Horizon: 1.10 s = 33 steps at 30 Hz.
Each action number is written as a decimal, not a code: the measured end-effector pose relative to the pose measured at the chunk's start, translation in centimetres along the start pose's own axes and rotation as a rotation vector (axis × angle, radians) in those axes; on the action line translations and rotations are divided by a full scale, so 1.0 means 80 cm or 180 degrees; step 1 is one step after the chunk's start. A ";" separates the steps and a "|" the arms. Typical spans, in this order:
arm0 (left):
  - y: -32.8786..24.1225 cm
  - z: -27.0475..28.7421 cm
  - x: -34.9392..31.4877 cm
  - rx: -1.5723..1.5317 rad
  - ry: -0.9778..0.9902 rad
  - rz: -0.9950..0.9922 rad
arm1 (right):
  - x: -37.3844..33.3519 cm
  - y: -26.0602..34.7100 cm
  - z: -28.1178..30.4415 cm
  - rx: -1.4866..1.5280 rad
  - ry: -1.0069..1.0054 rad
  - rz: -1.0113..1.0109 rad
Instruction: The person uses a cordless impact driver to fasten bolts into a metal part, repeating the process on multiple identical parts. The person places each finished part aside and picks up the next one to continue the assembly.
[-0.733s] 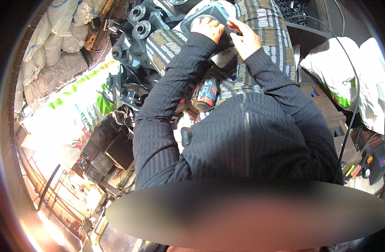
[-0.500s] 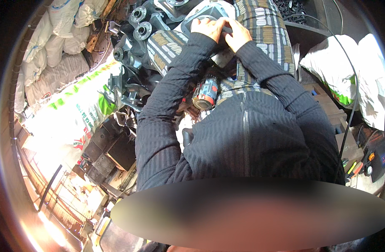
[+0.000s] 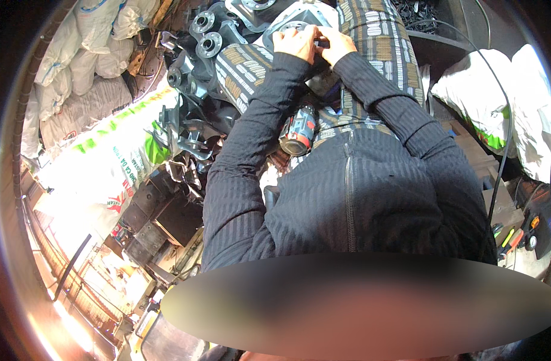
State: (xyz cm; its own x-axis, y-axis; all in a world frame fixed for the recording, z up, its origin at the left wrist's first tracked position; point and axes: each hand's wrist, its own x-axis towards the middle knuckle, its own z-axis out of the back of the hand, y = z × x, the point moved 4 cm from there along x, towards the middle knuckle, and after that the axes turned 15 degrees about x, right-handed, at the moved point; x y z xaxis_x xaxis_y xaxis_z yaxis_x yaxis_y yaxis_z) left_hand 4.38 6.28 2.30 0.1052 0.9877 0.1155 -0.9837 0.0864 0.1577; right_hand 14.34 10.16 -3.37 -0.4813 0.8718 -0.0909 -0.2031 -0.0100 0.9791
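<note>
Metal part [image 3: 295,25], grey, is past the power tool [image 3: 298,131], farther from the person's tummy. Left hand [image 3: 295,44] and right hand [image 3: 337,47] are over its near edge, fingers bent and close together. I cannot tell what they pinch. Dark metal pieces [image 3: 194,111] lie left of the power tool; a white bag [image 3: 471,96] sits right.

One head-worn fisheye view looks steeply down over the nearby dark jacket [image 3: 384,192] (straight edges bow) toward the left hand [image 3: 294,43] and right hand [image 3: 337,47], farther off.
</note>
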 end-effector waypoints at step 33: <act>0.071 0.170 -0.117 -0.0500 0.0388 0.0036 | 0.012 0.015 0.004 -0.0228 0.0104 0.0849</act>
State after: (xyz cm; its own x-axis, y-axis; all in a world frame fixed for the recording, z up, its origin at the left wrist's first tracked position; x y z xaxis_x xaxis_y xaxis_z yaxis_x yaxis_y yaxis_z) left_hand -0.20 -4.23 15.47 0.0849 0.9964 -0.0047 -0.9964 0.0849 0.0011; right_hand 13.94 11.11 -2.23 -0.5528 0.8175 0.1616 -0.1246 -0.2728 0.9540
